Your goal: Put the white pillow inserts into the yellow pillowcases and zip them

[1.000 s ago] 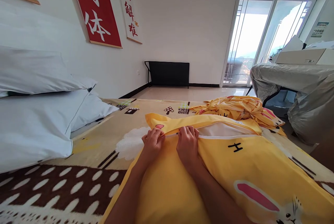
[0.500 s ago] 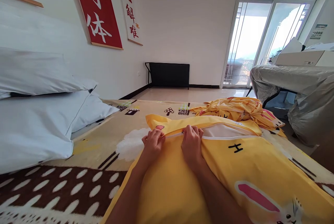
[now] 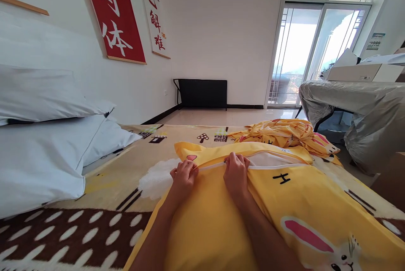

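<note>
A yellow pillowcase (image 3: 202, 216) with a rabbit print and a black letter H lies in front of me, filled out from inside. Across its far end runs a white zipper (image 3: 278, 167), gaping to the right of my hands, where white fabric (image 3: 267, 159) shows inside. My left hand (image 3: 184, 174) pinches the pillowcase edge at the zipper's left part. My right hand (image 3: 236, 174) is closed on the zipper, at the left end of the gap. Its fingers hide the zipper pull.
White pillows (image 3: 47, 148) are stacked at the left. Crumpled yellow rabbit-print fabric (image 3: 281, 132) lies beyond the pillowcase. All rest on a patterned beige and brown blanket (image 3: 126, 170). A plastic-covered table (image 3: 357, 89) with a white box (image 3: 354, 73) stands at the right.
My right hand has shifted slightly right along the zipper, widening the space between my hands. The left hand keeps its pinch. The view has tilted up and turned right a little.
</note>
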Action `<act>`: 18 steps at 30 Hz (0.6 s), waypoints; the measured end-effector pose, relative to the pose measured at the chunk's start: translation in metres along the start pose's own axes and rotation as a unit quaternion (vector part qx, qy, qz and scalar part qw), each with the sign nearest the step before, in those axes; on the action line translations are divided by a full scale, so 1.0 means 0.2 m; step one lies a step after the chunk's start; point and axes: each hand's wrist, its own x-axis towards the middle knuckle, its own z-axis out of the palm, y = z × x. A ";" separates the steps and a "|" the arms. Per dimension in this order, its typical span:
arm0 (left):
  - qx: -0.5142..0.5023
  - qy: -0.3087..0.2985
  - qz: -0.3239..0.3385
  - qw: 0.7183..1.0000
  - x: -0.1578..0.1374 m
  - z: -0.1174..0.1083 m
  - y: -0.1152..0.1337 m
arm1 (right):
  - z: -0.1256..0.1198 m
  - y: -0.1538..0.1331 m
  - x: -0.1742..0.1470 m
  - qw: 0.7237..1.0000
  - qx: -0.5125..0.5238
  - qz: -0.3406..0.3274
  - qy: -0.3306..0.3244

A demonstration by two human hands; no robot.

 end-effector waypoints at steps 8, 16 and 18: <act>0.000 0.010 0.010 1.000 0.01 0.00 -0.03 | -0.04 0.02 -0.02 0.999 -0.019 -0.020 0.027; -0.008 0.019 0.009 1.000 0.00 -0.02 -0.03 | -0.09 0.08 -0.02 0.999 -0.040 -0.006 0.019; -0.011 0.016 0.010 1.000 0.00 -0.02 -0.02 | -0.12 0.10 -0.02 0.998 -0.058 -0.003 -0.012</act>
